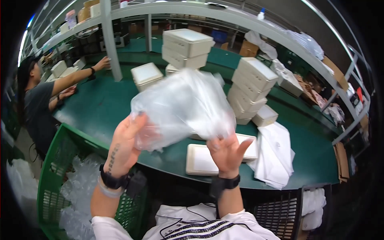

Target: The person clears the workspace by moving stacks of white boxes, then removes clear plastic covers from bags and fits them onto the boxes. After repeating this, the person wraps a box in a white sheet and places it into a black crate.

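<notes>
Raised over the table, a translucent plastic bag [176, 108] is stretched between my two hands, its right part smeared by motion. My left hand [127, 138] grips the bag's lower left edge, thumb in front and fingers seen through the film. At the lower right edge, the fingers of my right hand [229, 154] are bent onto the plastic while the thumb sticks out to the side. Whether anything is in the bag I cannot tell. Below my right hand lies a flat cream box [200, 161] with a pale top, partly covered by that hand.
Stacked cream boxes [250, 88] stand right of the bag, with another stack [187, 44] behind it. White sheets or bags [274, 154] lie at the table's right. A green crate [50, 168] with clear plastic bags is at my left. Another person [40, 94] works at far left.
</notes>
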Demonstrator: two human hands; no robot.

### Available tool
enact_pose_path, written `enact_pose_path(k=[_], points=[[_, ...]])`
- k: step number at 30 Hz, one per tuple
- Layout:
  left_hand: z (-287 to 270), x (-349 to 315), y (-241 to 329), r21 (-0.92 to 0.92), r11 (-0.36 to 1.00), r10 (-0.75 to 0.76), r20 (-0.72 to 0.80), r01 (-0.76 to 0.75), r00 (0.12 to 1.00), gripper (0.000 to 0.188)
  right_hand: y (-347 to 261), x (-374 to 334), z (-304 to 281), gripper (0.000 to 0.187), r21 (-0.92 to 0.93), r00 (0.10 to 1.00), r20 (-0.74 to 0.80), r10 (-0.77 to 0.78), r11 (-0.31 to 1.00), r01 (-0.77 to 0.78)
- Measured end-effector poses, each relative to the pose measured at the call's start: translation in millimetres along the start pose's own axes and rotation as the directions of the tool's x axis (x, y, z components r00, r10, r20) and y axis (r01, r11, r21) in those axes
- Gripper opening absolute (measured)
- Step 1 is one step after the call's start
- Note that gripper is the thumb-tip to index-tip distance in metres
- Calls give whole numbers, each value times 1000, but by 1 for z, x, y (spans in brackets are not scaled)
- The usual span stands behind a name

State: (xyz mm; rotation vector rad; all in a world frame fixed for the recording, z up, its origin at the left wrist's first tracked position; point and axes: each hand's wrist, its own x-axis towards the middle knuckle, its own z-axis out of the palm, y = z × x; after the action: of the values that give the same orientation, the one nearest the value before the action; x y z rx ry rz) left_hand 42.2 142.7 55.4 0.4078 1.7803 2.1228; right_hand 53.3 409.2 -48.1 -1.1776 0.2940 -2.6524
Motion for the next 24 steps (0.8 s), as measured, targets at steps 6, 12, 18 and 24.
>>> enact_pose_path(k=[6, 12, 18, 24], points=[[42, -16, -22, -498, 833, -146, 220, 240, 964, 30, 28, 31, 65, 128, -758, 914, -263, -308, 653, 2], [73, -30, -24, -503, 846, -103, 172, 178, 980, 36, 45, -4, 45, 129, -930, 940, -322, 115, 149, -337], [70, -34, -36, -474, 828, -176, 285, 298, 942, 39, 36, -1, 52, 125, -697, 972, -236, 10, 695, -176], [67, -35, -25, -401, 915, -39, 11, 40, 999, 35, 19, -1, 69, 104, -616, 885, -376, 275, 639, -461]])
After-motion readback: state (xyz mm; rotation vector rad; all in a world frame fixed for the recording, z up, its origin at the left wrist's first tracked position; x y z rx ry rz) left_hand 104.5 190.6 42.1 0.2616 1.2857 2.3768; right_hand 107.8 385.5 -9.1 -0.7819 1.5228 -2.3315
